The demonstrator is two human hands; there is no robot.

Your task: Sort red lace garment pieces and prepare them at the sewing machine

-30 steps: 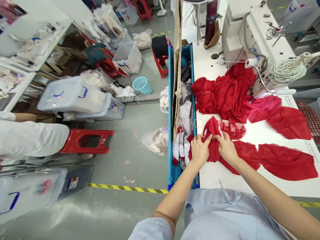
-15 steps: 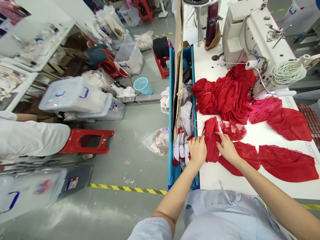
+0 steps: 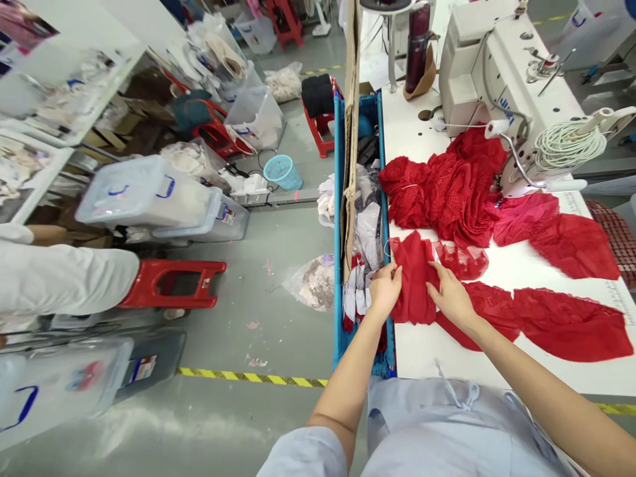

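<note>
Two hands of mine work at one red cloth panel, which lies on the white table near its left edge. My left hand has its fingertips at the panel's left border; whether they pinch it, I cannot tell. My right hand is unclenched, thumb and forefinger parted, their tips at the panel's right part.

Close on my left, a blue-framed bin runs along the table, with a cardboard sheet upright in it and white bundles inside; my left forearm crosses its near end. Beyond the panel, a crumpled red lace heap takes up the space before the sewing machine, and a coil of pale cord hangs at the machine's near side. A pink piece lies beside the heap. To my right, a flat red piece spreads over the table. Well apart, across the floor, a red stool stands beside another person's pale-clothed limb.
</note>
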